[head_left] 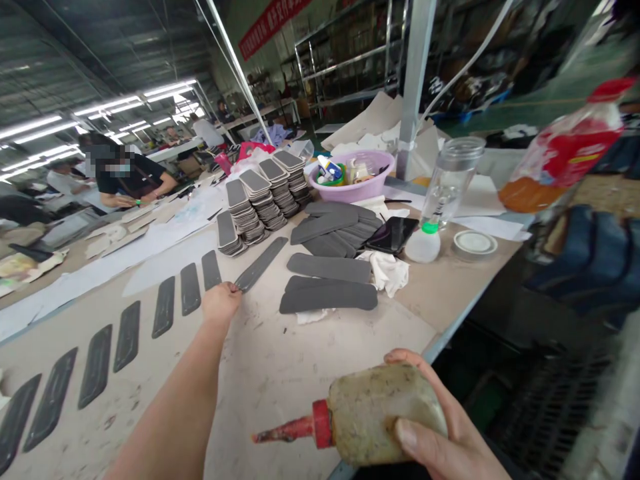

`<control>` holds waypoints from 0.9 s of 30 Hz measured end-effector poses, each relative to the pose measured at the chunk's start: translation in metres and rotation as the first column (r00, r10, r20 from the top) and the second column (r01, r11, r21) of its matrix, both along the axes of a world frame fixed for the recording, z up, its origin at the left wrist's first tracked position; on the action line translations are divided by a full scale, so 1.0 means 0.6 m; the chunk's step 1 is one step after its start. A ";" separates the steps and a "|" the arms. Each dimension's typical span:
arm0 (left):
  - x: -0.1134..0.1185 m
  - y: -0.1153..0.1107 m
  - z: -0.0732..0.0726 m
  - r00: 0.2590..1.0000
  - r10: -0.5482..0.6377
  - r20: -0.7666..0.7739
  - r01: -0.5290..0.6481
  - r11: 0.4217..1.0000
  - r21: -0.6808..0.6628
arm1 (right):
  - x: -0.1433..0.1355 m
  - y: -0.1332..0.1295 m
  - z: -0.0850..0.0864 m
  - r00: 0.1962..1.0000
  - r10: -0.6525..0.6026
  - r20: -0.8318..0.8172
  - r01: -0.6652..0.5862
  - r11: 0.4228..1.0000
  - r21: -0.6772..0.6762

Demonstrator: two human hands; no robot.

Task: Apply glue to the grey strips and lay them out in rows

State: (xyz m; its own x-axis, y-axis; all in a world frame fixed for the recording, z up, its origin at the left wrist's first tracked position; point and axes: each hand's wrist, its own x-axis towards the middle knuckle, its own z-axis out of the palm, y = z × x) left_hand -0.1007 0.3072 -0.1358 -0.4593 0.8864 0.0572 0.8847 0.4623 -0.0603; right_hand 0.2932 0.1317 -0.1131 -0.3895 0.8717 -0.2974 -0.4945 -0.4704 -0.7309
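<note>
Near the middle of the frame, a dark strip (263,263) slants up and right from the left hand (222,301), its lower end pinched between closed fingertips. At lower right, the right hand (435,427) curls around a grimy bottle (383,415), its red nozzle pointing left.

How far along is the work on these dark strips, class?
Seven glossy strips in a row look coated, probably done. The left hand grips another strip; the right hand holds a bottle. Matte strips, in the fanned pile and beside it, look untreated and probably remain.
</note>
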 end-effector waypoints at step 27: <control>0.138 -0.057 -0.049 0.487 -0.837 0.250 0.721 0.547 0.425 | -0.006 -0.002 -0.003 0.987 -0.154 0.036 0.153 0.988 0.032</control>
